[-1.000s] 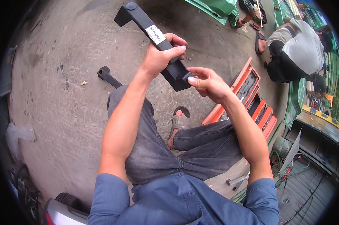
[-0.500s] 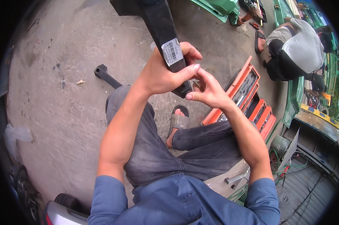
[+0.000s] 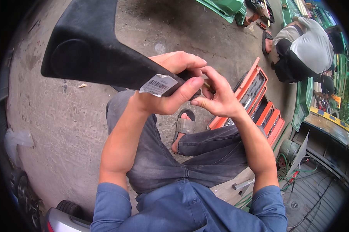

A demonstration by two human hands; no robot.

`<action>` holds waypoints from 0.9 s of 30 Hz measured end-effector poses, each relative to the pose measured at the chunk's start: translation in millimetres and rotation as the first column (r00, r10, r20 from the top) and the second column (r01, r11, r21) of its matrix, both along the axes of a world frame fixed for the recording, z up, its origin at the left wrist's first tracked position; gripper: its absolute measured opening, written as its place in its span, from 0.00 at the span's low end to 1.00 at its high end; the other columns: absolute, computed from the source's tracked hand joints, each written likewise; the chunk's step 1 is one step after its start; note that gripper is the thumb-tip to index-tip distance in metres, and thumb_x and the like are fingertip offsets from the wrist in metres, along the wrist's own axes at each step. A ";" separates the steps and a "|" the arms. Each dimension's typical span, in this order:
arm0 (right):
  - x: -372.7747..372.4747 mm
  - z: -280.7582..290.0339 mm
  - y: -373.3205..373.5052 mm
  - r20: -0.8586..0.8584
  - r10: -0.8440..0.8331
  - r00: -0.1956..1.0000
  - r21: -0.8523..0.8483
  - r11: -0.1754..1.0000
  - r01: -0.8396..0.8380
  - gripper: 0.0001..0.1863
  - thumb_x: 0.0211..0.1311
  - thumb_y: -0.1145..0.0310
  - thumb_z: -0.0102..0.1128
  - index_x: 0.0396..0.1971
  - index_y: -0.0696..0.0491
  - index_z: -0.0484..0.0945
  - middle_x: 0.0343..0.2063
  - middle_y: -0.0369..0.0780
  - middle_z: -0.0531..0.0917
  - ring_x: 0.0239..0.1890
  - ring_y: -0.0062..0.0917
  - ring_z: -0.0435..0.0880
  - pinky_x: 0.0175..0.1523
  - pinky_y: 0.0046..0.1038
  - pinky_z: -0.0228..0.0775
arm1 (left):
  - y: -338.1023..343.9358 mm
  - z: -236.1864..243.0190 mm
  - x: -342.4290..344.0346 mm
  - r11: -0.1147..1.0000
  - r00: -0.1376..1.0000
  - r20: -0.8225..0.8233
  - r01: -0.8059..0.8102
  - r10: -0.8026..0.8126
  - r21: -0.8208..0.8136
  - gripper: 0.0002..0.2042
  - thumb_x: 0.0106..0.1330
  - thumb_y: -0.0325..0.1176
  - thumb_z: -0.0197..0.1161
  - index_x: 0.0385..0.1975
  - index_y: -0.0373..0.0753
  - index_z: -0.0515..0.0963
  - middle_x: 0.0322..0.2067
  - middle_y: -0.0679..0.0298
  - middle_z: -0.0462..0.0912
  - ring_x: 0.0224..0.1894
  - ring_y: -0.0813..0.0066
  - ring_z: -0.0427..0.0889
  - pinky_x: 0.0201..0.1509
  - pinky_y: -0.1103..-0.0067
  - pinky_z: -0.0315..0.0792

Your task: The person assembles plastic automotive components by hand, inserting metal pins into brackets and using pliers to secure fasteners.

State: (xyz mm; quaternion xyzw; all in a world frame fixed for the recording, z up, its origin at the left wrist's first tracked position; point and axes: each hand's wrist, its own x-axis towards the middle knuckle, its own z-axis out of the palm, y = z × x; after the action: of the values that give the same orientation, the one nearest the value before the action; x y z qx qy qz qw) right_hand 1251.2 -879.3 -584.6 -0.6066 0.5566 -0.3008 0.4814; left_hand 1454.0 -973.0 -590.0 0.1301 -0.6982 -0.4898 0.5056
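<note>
My left hand (image 3: 165, 91) is closed around the narrow end of a black angled bracket (image 3: 105, 58) with a wide, flat far end. The bracket reaches up and to the left, its wide end close to the view. A white barcode label (image 3: 158, 85) sits on its side, beside my left thumb. At the narrow end, my right hand (image 3: 219, 96) is closed, thumb and fingers bent around a small brass-coloured piece (image 3: 208, 86). My fingers partly hide that piece, so its exact kind does not show.
An opened orange toolbox (image 3: 265, 112) stands beyond my right forearm. Another person (image 3: 308, 48) crouches at the upper right near green panels (image 3: 224, 8). Green hoses and cables lie lower right by a grey ribbed floor (image 3: 306, 205). A silver vehicle corner (image 3: 66, 222) is lower left.
My left hand has turned the bracket, swinging its wide end left and nearer the view. My right hand stays by the narrow end. The bracket now covers most of another black part on the floor.
</note>
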 end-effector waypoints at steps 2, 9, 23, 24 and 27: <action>3.8 2.3 -0.5 -0.007 -0.011 1.000 -0.024 1.000 0.011 0.44 0.45 0.62 0.83 0.62 0.56 0.69 0.45 0.38 0.81 0.18 0.13 0.64 0.24 0.22 0.58 | 2.5 -0.7 1.3 0.999 0.999 0.016 -0.033 0.033 0.008 0.13 0.63 0.31 0.63 0.44 0.29 0.81 0.30 0.57 0.86 0.34 0.68 0.87 0.58 0.65 0.78; 13.4 2.0 1.0 -0.040 -0.051 0.998 -0.086 0.995 0.048 0.45 0.43 0.61 0.83 0.62 0.57 0.70 0.45 0.40 0.83 0.17 0.15 0.63 0.24 0.23 0.58 | 10.3 -0.8 -5.0 0.989 0.990 -0.091 -0.101 0.110 0.105 0.07 0.62 0.25 0.65 0.38 0.30 0.80 0.28 0.59 0.83 0.27 0.74 0.81 0.31 0.79 0.75; -2.6 -0.5 -11.4 0.231 -0.146 0.962 0.164 0.980 0.109 0.43 0.41 0.66 0.86 0.60 0.57 0.72 0.43 0.32 0.80 0.26 0.12 0.62 0.32 0.18 0.60 | 7.4 -9.4 -12.7 0.935 0.983 -0.056 -0.150 0.177 0.320 0.15 0.66 0.32 0.64 0.49 0.31 0.78 0.41 0.56 0.82 0.44 0.70 0.83 0.47 0.77 0.76; -5.6 -0.2 -11.9 0.232 -0.163 0.959 0.127 0.983 0.136 0.42 0.41 0.67 0.85 0.59 0.57 0.72 0.42 0.32 0.80 0.25 0.12 0.62 0.32 0.18 0.60 | 6.1 -8.8 -15.8 0.940 0.978 -0.084 -0.158 0.191 0.303 0.17 0.66 0.34 0.64 0.50 0.31 0.78 0.42 0.55 0.82 0.46 0.68 0.83 0.48 0.76 0.76; -6.9 2.6 -10.7 0.173 -0.196 0.965 0.081 0.980 0.184 0.43 0.40 0.67 0.86 0.59 0.55 0.73 0.43 0.31 0.79 0.27 0.12 0.64 0.33 0.18 0.61 | 6.1 -9.8 -12.8 0.977 0.997 0.040 -0.065 0.058 0.204 0.34 0.68 0.56 0.58 0.59 0.27 0.72 0.51 0.50 0.79 0.50 0.65 0.82 0.54 0.72 0.77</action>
State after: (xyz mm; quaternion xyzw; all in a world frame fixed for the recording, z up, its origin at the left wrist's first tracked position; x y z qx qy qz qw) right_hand 1244.3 -890.0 -582.0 -0.5048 0.5758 -0.3811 0.5181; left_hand 1441.1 -966.8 -599.8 0.2115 -0.6481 -0.5410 0.4925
